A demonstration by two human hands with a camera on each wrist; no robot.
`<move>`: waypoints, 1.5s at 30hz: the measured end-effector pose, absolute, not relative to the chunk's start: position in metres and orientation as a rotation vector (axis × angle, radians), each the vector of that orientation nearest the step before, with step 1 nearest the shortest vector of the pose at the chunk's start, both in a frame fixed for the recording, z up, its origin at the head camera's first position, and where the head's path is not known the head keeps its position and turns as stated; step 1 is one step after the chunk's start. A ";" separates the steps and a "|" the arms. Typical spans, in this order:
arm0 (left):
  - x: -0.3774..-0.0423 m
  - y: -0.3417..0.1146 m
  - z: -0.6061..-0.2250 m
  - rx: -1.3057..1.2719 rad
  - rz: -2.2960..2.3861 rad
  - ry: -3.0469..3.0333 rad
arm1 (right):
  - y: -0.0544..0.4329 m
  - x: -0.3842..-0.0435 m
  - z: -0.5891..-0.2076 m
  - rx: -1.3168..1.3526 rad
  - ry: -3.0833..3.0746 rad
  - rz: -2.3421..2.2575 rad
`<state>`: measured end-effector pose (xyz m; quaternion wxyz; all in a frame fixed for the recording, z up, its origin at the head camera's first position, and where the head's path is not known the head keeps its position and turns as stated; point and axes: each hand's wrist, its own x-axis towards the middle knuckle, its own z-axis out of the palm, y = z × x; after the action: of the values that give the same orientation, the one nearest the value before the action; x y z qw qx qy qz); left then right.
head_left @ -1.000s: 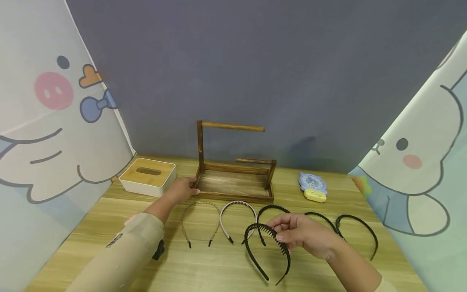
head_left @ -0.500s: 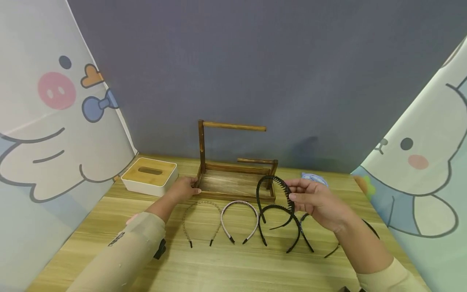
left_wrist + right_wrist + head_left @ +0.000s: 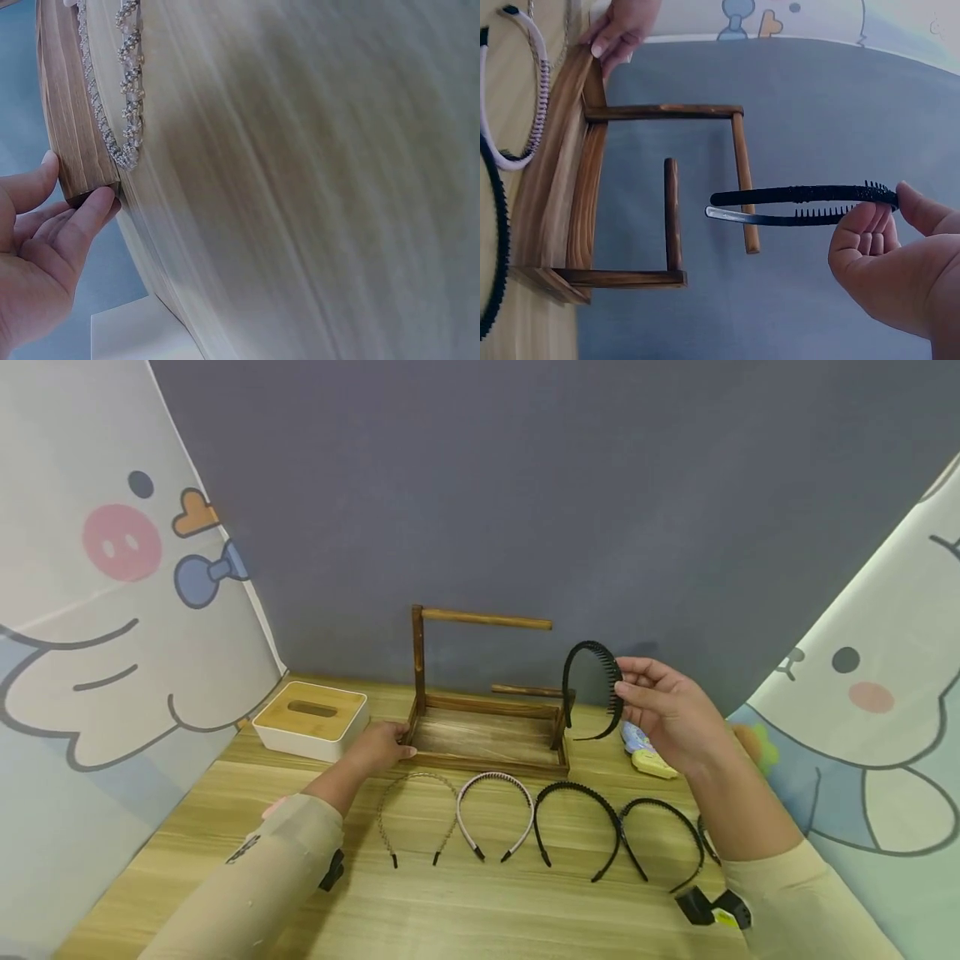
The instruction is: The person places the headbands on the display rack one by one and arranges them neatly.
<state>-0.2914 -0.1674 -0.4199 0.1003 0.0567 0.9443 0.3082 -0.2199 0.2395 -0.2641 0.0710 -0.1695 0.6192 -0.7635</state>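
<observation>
- Holds a thin black curved headband with comb teeth point(image 3: 795, 195) in the right hand point(image 3: 663, 702), thumb and fingers pinched on its right side — up off the yellow-brown wood-grain worktop point(image 3: 420, 918).
- Hangs with its arch up and both ends down, taller than wide in the head view.
- Sits just right of the free tip of the long round brown wooden top rod point(image 3: 487, 619), and a bit lower; looks apart from it.
- Lies to the left of the right hand, so between hand and rod tip.
- Note the rod's long line, left to right, with its free tip toward the headband.
- Covers, in the head view, the right end of the short brown wooden low rod point(image 3: 525, 691), pointing the other way.
- Count the right hand as nearer to that top tip; find the left hand point(image 3: 375, 749) clamped on the left end of the dark brown wooden tray stand point(image 3: 487, 764).
- Can't tell if headband and top rod line up front to back — seems to matter most.
</observation>
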 end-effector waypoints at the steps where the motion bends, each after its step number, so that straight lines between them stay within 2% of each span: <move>1: -0.291 -0.167 -0.420 0.167 0.914 2.791 | 0.239 -0.223 -0.263 -0.501 1.851 -2.315; 12: -0.292 -0.167 -0.424 0.150 0.903 2.806 | 0.234 -0.249 -0.252 -0.404 1.883 -2.371; 25: -0.289 -0.167 -0.421 0.136 0.929 2.799 | 0.227 -0.291 -0.264 -0.273 2.130 -2.353; 45: -0.291 -0.166 -0.423 0.137 0.934 2.835 | 0.166 -0.332 -0.284 -0.222 2.444 -1.990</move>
<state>-0.2911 -0.1657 -0.4229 0.0768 0.0459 0.9460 0.3115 -0.3321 0.1656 -0.2842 -0.0088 -0.0703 0.7735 -0.6299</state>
